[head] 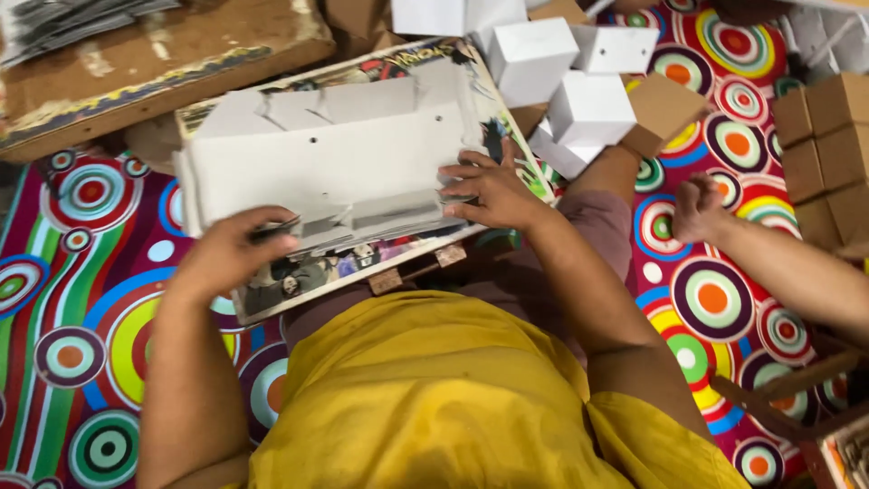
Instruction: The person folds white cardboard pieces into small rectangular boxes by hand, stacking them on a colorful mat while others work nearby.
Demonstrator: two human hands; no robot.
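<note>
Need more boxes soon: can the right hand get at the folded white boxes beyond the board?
Probably yes: the right hand rests on the flat cardboard, and the white boxes sit just beyond, nothing between.

Board on your lap: the printed board (299, 281) lies across your lap, ahead of your shirt (434, 389).
Flat cardboard: the stack of flat box blanks (335, 163) lies on that board.
Left hand: your left hand (231, 254) sits at the stack's near left corner, with a thin tool (276, 229) under the fingers.
Right hand: your right hand (493, 190) rests on the stack's near right edge.
Folded boxes: the folded boxes (579, 86) lie beyond the board, to your right.
Other person: another person's hand (701, 208) is on the mat (81, 299), right of your right arm.
Far right: a stack of cartons (828, 145) stands behind that hand.
Far left: a wooden slab (154, 63) lies beyond the board.
</note>
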